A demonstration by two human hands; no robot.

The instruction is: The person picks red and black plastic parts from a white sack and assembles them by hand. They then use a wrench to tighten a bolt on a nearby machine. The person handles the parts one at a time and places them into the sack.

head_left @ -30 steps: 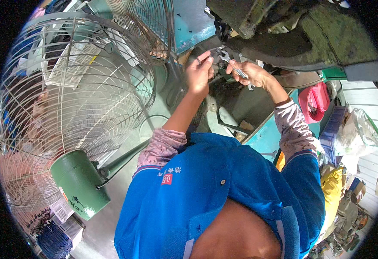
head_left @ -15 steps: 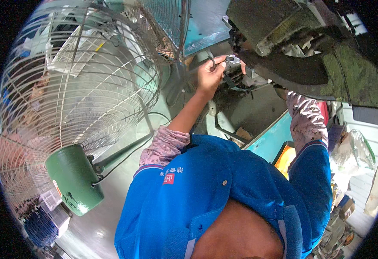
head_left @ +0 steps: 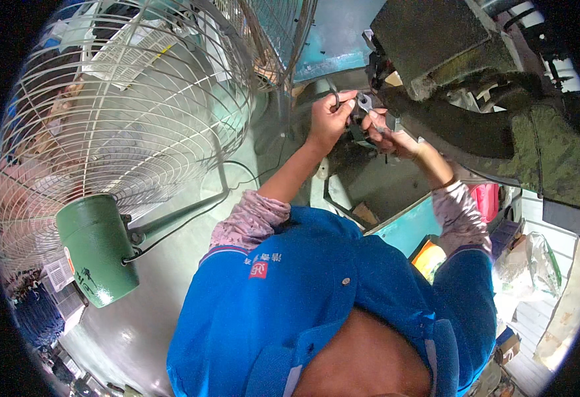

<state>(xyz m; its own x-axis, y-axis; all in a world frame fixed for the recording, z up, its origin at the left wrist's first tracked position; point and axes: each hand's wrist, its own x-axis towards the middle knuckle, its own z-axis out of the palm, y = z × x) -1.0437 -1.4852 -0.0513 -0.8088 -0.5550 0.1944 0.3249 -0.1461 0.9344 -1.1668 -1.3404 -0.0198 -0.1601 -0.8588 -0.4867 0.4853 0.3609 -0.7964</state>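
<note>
While a bundle of dark blue cords [head_left: 38, 319] sits at lower left, the fan takes up most of that side: wire cage [head_left: 98, 180] above, green motor housing [head_left: 98, 251] toward the bottom. Left hand [head_left: 330, 122] next, raised at upper centre, thumb and index drawn together. Dark curved piece [head_left: 336, 100] lies against the index; can't tell if the fingers actually grip it. Wrench [head_left: 364, 102] is just right of those fingertips, open end up, between the two hands. Right hand [head_left: 389, 137] has its fingers closed around the wrench's shank, lower part hidden by the hand. Teal panel [head_left: 406, 228] runs below the right forearm. Dark, grimy machine body [head_left: 435, 49] stands beyond and right of the hands. Right of the right sleeve: pink container [head_left: 485, 202], then clear plastic bag [head_left: 543, 261].
</note>
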